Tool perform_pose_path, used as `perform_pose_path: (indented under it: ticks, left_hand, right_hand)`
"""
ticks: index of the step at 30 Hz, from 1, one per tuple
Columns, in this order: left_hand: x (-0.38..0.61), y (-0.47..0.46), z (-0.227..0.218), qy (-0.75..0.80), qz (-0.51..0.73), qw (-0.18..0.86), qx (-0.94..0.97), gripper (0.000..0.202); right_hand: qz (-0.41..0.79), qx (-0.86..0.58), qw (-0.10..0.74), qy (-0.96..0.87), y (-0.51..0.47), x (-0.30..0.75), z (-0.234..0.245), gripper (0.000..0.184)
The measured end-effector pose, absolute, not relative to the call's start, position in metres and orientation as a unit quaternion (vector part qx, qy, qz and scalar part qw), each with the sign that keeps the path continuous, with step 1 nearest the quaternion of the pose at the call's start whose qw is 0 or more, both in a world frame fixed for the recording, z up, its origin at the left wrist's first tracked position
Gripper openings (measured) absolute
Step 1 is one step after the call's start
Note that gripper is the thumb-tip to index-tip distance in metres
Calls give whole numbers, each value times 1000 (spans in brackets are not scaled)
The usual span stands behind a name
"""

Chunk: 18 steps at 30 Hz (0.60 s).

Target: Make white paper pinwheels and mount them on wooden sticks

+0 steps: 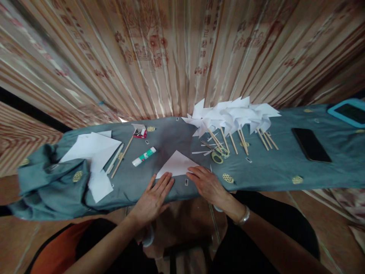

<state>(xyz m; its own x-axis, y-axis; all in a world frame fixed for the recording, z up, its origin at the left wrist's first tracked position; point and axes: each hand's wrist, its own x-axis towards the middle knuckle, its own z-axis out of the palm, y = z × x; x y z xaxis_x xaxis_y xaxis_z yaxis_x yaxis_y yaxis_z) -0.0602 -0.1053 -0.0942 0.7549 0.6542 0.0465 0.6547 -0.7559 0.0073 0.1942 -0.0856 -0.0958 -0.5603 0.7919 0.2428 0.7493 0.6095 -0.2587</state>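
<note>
A sheet of white paper folded into a triangle lies on the cloth in front of me, its point facing away. My left hand lies flat with fingers stretched out, the tips on the triangle's near left edge. At the near right corner, my right hand presses its fingertips on the paper, fingers extended and fairly close together. Neither hand is wrapped round anything. Left of the triangle is a glue stick with a green and white label. Scissors with yellow-green handles lie to its right among thin paper strips.
Several white paper pinwheels on wooden sticks lie along the back. Loose white sheets, a stick and a small red box are on the left. A black phone and blue-framed device lie right. A curtain hangs behind.
</note>
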Motion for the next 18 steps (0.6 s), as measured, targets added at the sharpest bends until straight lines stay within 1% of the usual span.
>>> perform_pose_path:
  ticks: [3,6,9,13,18]
  left_hand:
    - [-82,-111,-93,-359,-24,24,-933,62]
    - [-101,-118,-92,-370,-22,47,-927,64]
    - [-107,-123,-88,-390,-40,41,-919,68]
    - [-95,-128,-81,-442,-81,30,-893,69]
    - [-65,-137,-87,-465,-122,8,-877,70]
  right_hand:
    - [65,-440,164,-880,-86,194,-96,42]
    - [66,-439,164,-881,-87,194,-98,41]
    - [81,-438,193,-874,-86,195,-98,40]
    - [84,-489,260,-828,-80,201,-96,38]
    - [87,-532,251,-804,-74,205,-97,41]
